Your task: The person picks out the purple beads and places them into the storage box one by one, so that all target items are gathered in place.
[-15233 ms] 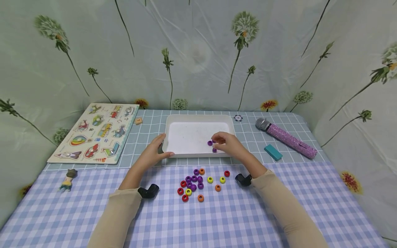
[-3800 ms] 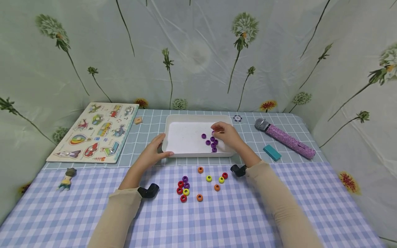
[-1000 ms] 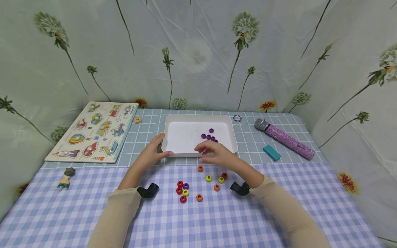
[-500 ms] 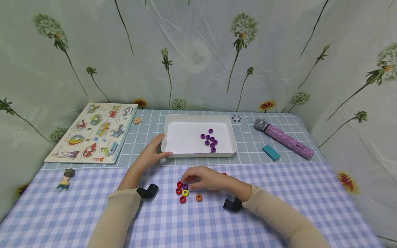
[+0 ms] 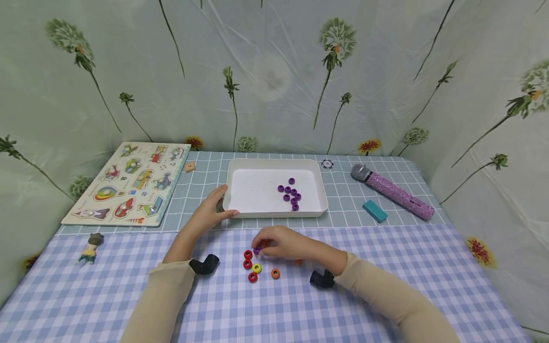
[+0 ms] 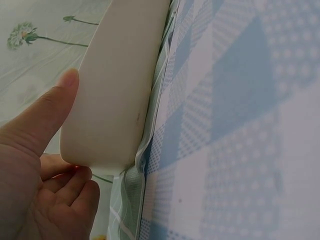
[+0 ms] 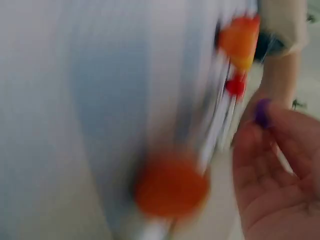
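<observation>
In the head view my left hand (image 5: pixel 208 209) holds the front left corner of a white tray (image 5: pixel 257 215), thumb on the front wall and fingers at the side. The left wrist view shows the thumb against the tray wall (image 6: pixel 112 80) and the other fingers curled below. My right hand (image 5: pixel 285 243) pinches a purple bead (image 5: pixel 257 250) between thumb and fingertips; the right wrist view also shows this purple bead (image 7: pixel 262 113). Several purple beads (image 5: pixel 293 192) lie in the tray's right half. Near the right hand lie red beads (image 5: pixel 247 264), a yellow bead (image 5: pixel 256 268) and an orange bead (image 5: pixel 275 273).
A picture puzzle board (image 5: pixel 128 186) lies back left, with a letter tile (image 5: pixel 189 166) beside it and a small figurine (image 5: pixel 90 248) in front. To the right are a poker chip (image 5: pixel 327 164), a glittery microphone (image 5: pixel 394 193) and a teal block (image 5: pixel 375 210). My right arm hides other beads.
Purple beads have gone from the cloth into the tray since the oldest frame. My right hand has come from the tray to the cloth and picked up a purple bead; the left stays put.
</observation>
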{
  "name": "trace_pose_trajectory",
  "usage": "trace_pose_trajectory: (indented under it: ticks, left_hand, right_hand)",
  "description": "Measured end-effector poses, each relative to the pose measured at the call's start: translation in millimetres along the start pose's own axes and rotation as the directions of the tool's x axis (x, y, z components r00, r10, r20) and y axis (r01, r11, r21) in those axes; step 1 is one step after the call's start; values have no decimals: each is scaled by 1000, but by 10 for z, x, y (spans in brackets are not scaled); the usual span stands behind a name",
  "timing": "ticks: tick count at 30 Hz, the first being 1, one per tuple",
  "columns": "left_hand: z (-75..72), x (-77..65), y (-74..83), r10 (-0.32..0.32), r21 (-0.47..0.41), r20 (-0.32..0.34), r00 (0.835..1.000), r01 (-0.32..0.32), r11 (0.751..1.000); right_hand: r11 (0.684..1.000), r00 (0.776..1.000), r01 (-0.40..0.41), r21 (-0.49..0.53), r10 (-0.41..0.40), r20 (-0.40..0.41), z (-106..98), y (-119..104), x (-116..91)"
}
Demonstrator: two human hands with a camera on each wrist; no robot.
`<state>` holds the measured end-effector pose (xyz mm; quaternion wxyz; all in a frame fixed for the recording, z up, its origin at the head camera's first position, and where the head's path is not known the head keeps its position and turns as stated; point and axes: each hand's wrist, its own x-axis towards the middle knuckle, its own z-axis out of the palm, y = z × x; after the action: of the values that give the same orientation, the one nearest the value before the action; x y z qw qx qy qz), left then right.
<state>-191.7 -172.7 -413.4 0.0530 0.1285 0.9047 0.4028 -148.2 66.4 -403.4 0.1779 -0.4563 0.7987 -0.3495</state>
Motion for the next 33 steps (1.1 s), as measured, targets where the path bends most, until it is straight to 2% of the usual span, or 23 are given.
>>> trace_pose_trajectory:
  ticks: [3, 5, 8, 10, 15, 19, 22, 25, 29, 33]
  left_hand:
    - [5, 10, -4, 1, 0, -3, 1000, -1, 1000]
    - [6, 13, -4, 1, -1, -1, 1000, -1, 1000]
    - [4, 13, 0, -3, -5, 3, 1000, 3, 1000]
    - [2, 9, 4, -9, -7, 6, 1000, 9, 1000]
    - [-1, 4, 13, -22, -18, 12, 1000, 22, 1000]
    - [-1, -7, 24, -29, -25, 16, 999, 29, 999]
    - [-3, -13, 31, -33, -23, 17, 999, 33, 999]
    - [-2, -14, 37, -34, -21, 15, 999, 34, 999]
    - [-11, -13, 44, -34, -7, 16, 999, 34, 999]
    - [-32, -6, 80, -19, 64, 26, 999, 17, 998]
  right_hand:
    - [999, 994, -5, 45, 9, -110, -177, 6, 3]
    - [997, 980, -10, 78, 25, -198, -312, 44, 11]
    - [993, 944, -52, 110, 84, -318, -512, 149, 22]
    - [987, 914, -106, 122, 145, -379, -628, 264, 31]
    - [941, 834, -288, 178, 337, -436, -810, 563, 20]
    - [897, 793, -414, 154, 439, -424, -839, 719, 2]
    - [873, 786, -476, 107, 477, -394, -828, 757, 7]
    - [866, 791, -494, 69, 482, -376, -821, 746, 21]
    - [876, 811, -481, 47, 464, -355, -835, 729, 23]
    - [904, 833, -426, 45, 411, -370, -921, 680, -46]
